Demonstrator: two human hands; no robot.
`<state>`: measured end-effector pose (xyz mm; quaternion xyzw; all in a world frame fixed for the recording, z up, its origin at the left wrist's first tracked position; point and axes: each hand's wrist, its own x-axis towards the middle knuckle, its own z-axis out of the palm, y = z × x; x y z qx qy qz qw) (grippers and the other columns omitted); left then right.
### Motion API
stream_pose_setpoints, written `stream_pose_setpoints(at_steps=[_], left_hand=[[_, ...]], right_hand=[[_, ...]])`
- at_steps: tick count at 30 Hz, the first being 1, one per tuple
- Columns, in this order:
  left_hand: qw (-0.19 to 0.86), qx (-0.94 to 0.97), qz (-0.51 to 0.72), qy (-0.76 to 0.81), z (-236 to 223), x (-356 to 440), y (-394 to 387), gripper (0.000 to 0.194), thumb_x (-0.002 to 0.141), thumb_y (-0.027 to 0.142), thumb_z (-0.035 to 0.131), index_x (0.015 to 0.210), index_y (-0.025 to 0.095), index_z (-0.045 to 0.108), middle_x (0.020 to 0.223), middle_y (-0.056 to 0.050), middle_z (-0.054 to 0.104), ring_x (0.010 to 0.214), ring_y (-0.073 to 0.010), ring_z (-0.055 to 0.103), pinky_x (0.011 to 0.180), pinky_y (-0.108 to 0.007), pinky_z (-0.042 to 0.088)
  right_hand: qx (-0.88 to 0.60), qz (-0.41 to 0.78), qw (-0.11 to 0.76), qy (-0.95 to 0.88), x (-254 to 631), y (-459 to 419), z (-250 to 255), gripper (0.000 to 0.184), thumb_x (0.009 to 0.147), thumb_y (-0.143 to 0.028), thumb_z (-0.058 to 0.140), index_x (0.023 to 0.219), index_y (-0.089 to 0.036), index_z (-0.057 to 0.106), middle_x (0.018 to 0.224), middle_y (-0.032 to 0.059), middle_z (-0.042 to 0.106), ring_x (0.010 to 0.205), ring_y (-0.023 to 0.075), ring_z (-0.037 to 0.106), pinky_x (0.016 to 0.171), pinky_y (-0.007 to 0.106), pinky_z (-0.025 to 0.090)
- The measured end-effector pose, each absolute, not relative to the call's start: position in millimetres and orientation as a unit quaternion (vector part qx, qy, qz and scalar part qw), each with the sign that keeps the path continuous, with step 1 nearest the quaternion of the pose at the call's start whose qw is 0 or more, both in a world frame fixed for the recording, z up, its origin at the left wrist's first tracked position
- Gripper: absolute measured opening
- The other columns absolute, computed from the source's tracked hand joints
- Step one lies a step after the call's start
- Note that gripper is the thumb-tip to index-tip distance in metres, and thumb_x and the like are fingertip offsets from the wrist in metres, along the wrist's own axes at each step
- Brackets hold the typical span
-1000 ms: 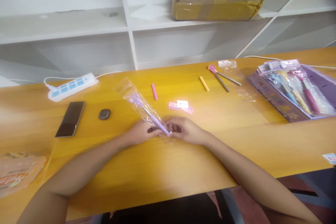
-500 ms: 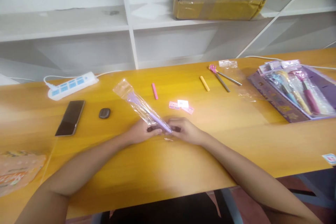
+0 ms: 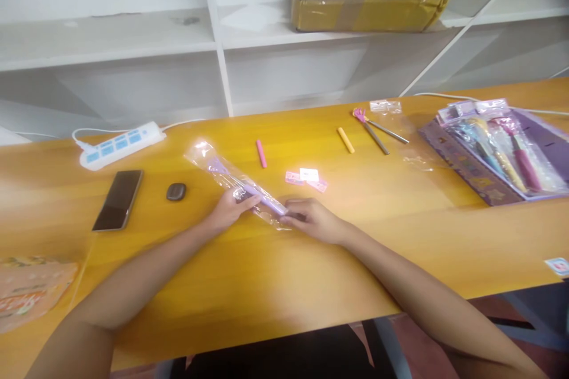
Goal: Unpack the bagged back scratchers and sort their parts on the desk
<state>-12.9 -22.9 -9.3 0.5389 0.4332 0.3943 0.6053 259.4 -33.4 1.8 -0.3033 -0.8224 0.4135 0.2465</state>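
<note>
A lilac back scratcher [image 3: 262, 196] lies slantwise inside a clear plastic sleeve [image 3: 200, 154], its claw end toward the upper left. My left hand [image 3: 227, 208] grips the wrapped scratcher around its middle, thumb on top. At the lower right end, my right hand [image 3: 315, 220] pinches the sleeve near the handle's tip; its fingertips are partly hidden. Beyond my hands are a pink tube [image 3: 261, 153] and small pink and white labels [image 3: 308, 176]. Farther right lie a yellow tube [image 3: 345, 140] and metal rods [image 3: 377, 137] with a pink claw head [image 3: 359, 114].
A purple box [image 3: 475, 169] holding several wrapped scratchers stands at the right. To the left are a black phone [image 3: 118, 200], a small dark case [image 3: 176, 191] and a white power strip [image 3: 122, 145]. A taped carton [image 3: 377, 3] rests on the shelf behind the table [image 3: 284, 308].
My left hand has moved up and left along the wrapped scratcher, and the scratcher now lies at a flatter slant. My right hand stays at its lower end.
</note>
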Motion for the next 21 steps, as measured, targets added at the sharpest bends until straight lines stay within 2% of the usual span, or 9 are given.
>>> stream_pose_setpoints(at_steps=[6,13,17,19,21], left_hand=[[0.645,0.443,0.477,0.4,-9.2,-10.8,-17.2,0.04,0.077,0.046,0.094,0.095,0.016,0.075,0.082,0.0,0.071,0.072,-0.0122,0.065,0.07,-0.025,0.053],[0.666,0.381,0.501,0.401,-5.3,-8.9,-15.5,0.037,0.07,0.037,0.098,0.087,0.016,0.073,0.082,0.001,0.071,0.08,-0.0134,0.068,0.081,-0.027,0.055],[0.665,0.364,0.509,0.406,-5.7,-9.6,-15.4,0.037,0.066,0.034,0.099,0.085,0.016,0.072,0.084,0.0,0.071,0.081,-0.0135,0.067,0.081,-0.028,0.056],[0.665,0.366,0.505,0.41,-5.2,-9.8,-15.6,0.036,0.067,0.033,0.098,0.085,0.016,0.072,0.084,0.0,0.071,0.08,-0.0136,0.067,0.081,-0.029,0.056],[0.662,0.371,0.502,0.415,-4.2,-9.9,-15.7,0.034,0.069,0.032,0.096,0.084,0.015,0.071,0.083,0.0,0.07,0.078,-0.0134,0.066,0.08,-0.029,0.056]], right_hand=[[-0.303,0.462,0.256,-0.793,264.3,-33.2,-0.2,0.037,0.111,-0.05,0.057,0.1,-0.019,0.074,0.096,0.0073,0.073,0.083,0.0169,0.065,0.077,0.031,0.052],[-0.305,0.472,0.26,-0.785,267.7,-32.6,-2.8,0.043,0.109,-0.054,0.057,0.086,-0.019,0.067,0.078,0.0019,0.063,0.069,0.0135,0.055,0.066,0.028,0.046],[-0.286,0.521,0.26,-0.761,270.1,-33.7,0.5,0.045,0.115,-0.052,0.044,0.096,-0.018,0.067,0.081,0.0029,0.064,0.072,0.0135,0.058,0.068,0.027,0.049],[-0.296,0.54,0.269,-0.74,270.3,-35.5,0.5,0.038,0.116,-0.047,0.041,0.105,-0.019,0.063,0.084,0.0026,0.064,0.071,0.0129,0.058,0.067,0.026,0.049],[-0.297,0.53,0.282,-0.743,269.6,-37.7,-1.3,0.022,0.113,-0.041,0.049,0.111,-0.02,0.057,0.089,0.0022,0.064,0.073,0.0126,0.059,0.067,0.026,0.049]])
